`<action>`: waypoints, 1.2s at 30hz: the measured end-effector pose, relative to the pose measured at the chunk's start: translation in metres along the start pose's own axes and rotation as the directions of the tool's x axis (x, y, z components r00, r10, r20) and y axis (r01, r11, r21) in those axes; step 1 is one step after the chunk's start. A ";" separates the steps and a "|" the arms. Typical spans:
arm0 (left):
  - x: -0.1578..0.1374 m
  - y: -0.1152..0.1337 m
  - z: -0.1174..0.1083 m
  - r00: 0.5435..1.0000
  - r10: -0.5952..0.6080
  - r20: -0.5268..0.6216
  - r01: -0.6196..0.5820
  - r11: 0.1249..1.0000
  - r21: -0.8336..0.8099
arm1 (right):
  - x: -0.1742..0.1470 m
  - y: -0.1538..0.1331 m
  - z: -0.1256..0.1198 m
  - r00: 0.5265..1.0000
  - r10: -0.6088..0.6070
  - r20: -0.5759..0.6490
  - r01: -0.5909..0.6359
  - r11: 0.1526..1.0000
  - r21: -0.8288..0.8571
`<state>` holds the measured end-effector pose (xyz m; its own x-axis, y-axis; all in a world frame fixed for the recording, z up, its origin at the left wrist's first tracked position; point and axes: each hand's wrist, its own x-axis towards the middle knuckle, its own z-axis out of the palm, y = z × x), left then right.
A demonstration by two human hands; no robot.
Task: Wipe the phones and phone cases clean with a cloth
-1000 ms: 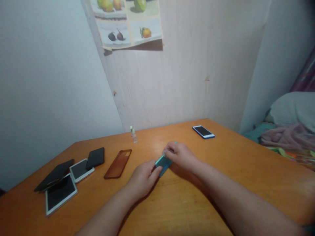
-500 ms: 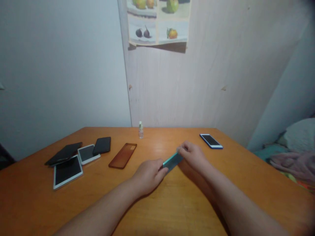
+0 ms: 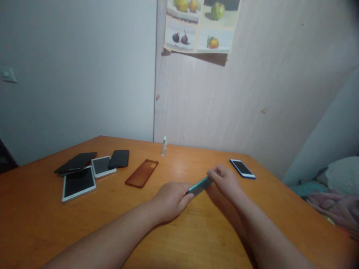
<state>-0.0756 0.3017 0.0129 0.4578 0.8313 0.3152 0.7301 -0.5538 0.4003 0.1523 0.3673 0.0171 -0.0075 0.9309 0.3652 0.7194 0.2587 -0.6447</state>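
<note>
A teal-edged phone (image 3: 201, 186) is held tilted above the table, between my two hands. My left hand (image 3: 174, 198) is closed on its near left end, thumb on the side facing me. At the far right end, my right hand (image 3: 224, 181) pinches the phone with curled fingers. Most of the phone's faces are turned away or covered. To the left of my hands, a brown translucent phone case (image 3: 142, 173) lies on the wooden table (image 3: 179, 239).
At left lie a white-framed tablet (image 3: 79, 184), a smaller white tablet (image 3: 102, 166), a black phone-like slab (image 3: 119, 158) and a dark folding cover (image 3: 77, 163). A small clear bottle (image 3: 164, 147) stands at the back. A blue-edged phone (image 3: 242, 169) lies at right, bedding (image 3: 333, 190) beyond.
The camera view has tilted and shifted slightly. Both hands still grip the phone, which now shows more edge-on and less of its face.
</note>
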 end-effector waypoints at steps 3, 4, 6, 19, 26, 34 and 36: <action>0.000 0.001 0.000 1.000 0.013 -0.002 -0.013 1.000 0.024 | 0.004 0.006 -0.002 0.999 0.006 -0.033 -0.007 1.000 -0.023; 0.000 0.000 0.000 1.000 0.011 -0.002 -0.011 1.000 0.023 | 0.000 0.002 0.001 1.000 -0.024 -0.009 0.024 1.000 -0.007; 0.000 0.000 0.000 1.000 -0.002 0.003 0.002 1.000 0.011 | -0.011 -0.013 0.008 0.992 -0.109 0.071 0.105 0.993 0.051; 0.000 0.001 -0.003 0.999 0.005 0.049 -0.010 0.994 0.109 | 0.011 0.022 -0.002 0.997 0.005 -0.074 -0.004 1.000 0.006; 0.001 -0.003 -0.002 0.999 -0.015 0.049 0.016 0.999 -0.029 | -0.030 -0.034 0.023 0.965 -0.218 0.147 0.198 0.971 0.137; 0.002 -0.006 -0.002 0.998 -0.017 0.059 0.019 0.999 -0.034 | -0.006 -0.004 0.012 0.996 -0.084 0.026 0.083 0.996 0.040; 0.002 -0.007 -0.002 0.998 -0.016 0.064 0.019 0.999 -0.047 | 0.006 0.013 0.006 0.998 -0.016 -0.055 0.018 0.999 0.029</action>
<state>-0.0804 0.3072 0.0125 0.4777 0.8413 0.2531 0.7142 -0.5396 0.4458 0.1574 0.3783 0.0069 0.0188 0.9112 0.4116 0.6989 0.2824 -0.6571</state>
